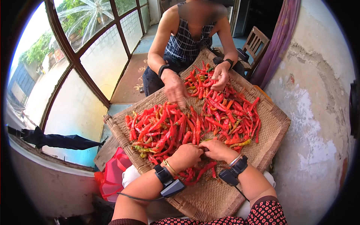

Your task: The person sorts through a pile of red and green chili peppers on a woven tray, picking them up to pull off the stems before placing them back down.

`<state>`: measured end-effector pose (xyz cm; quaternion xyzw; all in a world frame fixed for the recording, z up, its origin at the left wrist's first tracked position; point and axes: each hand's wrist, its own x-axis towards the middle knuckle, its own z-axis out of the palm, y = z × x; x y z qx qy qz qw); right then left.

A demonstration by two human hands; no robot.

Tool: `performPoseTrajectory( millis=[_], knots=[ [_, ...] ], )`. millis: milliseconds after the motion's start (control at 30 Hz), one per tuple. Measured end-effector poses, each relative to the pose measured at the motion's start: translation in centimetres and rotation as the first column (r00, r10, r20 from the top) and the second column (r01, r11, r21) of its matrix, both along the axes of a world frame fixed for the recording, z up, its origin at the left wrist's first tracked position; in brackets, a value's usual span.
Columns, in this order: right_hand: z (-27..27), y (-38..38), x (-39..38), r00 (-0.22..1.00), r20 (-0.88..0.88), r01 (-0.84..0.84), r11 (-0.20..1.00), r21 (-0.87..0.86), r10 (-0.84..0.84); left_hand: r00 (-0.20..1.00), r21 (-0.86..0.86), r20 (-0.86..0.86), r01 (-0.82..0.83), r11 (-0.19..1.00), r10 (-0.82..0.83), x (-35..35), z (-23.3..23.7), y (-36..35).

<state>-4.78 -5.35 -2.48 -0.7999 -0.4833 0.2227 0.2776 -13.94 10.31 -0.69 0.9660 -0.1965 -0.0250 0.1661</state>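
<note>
A woven tray (210, 202) holds heaps of red chili peppers (161, 127), some with orange or green patches. My left hand (185, 155) and my right hand (217, 150) meet over the near edge of the heap. The fingers of both are closed and pressed together, fingertips almost touching; whatever is pinched between them is too hidden to name. Just below my hands lie several loose red peppers (204, 170). A yellow-green pepper (241, 143) rests to the right of my right hand. Both my wrists wear bracelets and black strapped devices.
Across the tray sits a person, whose one hand (175, 88) hovers over the peppers and other hand (221, 76) is at the far heap. A folded umbrella (67, 141), a pink bag (114, 174), a wooden chair (256, 45) and a rough wall (315, 123) surround the tray.
</note>
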Motion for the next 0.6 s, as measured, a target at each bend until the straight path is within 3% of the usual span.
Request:
performPoseTrajectory(
  millis=[133,200,267,333,367,433,500,533,567,600],
  knots=[
    [-1.0,0.5,-0.7,0.986,0.165,-0.003,1.0,-0.024,0.007,0.983,-0.008,-0.183,0.033,0.999,-0.034,-0.2,1.2,-0.1],
    [-0.2,0.6,-1.1,0.956,0.292,-0.01,0.996,-0.093,0.037,0.981,-0.004,-0.192,0.038,0.999,-0.038,-0.3,1.3,-0.3],
    [0.6,0.3,-0.8,0.957,0.289,0.0,0.998,-0.066,0.019,0.979,0.0,-0.199,0.041,0.999,-0.04,-0.3,1.4,-0.4],
    [1.6,-0.2,-0.2,0.959,0.284,0.009,0.999,-0.041,0.003,0.981,-0.109,-0.162,-0.129,0.986,0.11,-0.4,1.7,-0.6],
    [2.3,-0.5,0.2,0.96,0.278,0.011,0.998,-0.06,0.006,0.981,-0.111,-0.161,-0.129,0.985,0.111,-0.4,1.9,-0.6],
    [3.8,-1.0,0.5,0.962,0.274,0.012,0.997,-0.081,0.011,0.956,-0.357,-0.112,-0.292,0.887,0.269,-0.3,2.4,-0.6],
    [5.2,-1.4,0.4,0.999,-0.02,0.039,0.995,0.088,-0.037,0.96,-0.385,-0.118,-0.28,0.88,0.254,0.0,2.2,-0.4],
    [5.5,-1.6,0.3,0.999,-0.017,0.037,0.996,0.084,-0.036,0.924,-0.496,-0.36,-0.305,0.813,0.127,0.1,2.4,-0.2],
    [5.8,-1.8,0.1,0.96,-0.273,0.09,0.989,0.115,-0.056,0.829,-0.584,-0.558,-0.357,0.729,-0.041,0.2,2.6,-0.1],
    [6.0,-2.0,0.1,0.858,-0.51,0.149,0.98,0.131,-0.062,0.831,-0.588,-0.555,-0.357,0.726,-0.042,0.2,2.6,-0.1]
  ],
)
